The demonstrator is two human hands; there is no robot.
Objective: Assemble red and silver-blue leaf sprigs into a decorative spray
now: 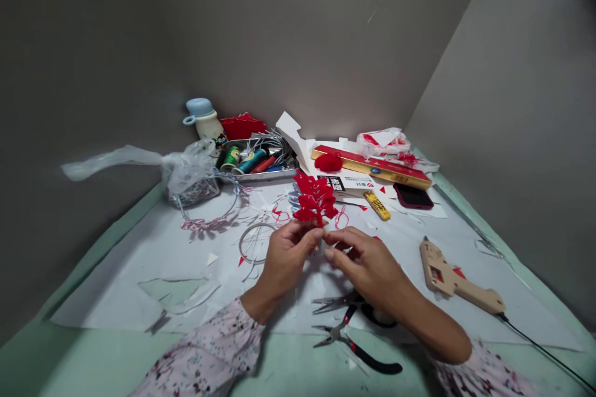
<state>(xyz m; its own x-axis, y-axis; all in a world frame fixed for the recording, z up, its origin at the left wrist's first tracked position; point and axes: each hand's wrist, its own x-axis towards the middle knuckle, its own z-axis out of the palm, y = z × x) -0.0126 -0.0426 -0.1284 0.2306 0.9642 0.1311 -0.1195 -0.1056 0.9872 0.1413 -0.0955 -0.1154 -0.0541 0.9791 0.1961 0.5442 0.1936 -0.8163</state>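
Observation:
A sprig of red fabric leaves (315, 198) stands upright in front of me, its stem pinched low down between both hands. My left hand (289, 254) grips the stem just beneath the lowest leaves, thumb against fingers. From the other side, my right hand (361, 257) closes thumb and forefinger on the stem slightly lower. The fingers hide most of the stem. Under my right hand lie scissors (379, 316), partly covered, and pliers with black and red handles (347, 338). Beside my left hand is a ring of wire or tape (242, 245).
A tan glue gun (459, 279) with a cord lies right, below a phone (413, 196) and a yellow packet (377, 205). Behind are a metal tray of thread spools (233, 175), a bottle (205, 121) and a long red-gold box (372, 167). Plastic-bagged wire (190, 173) sits left.

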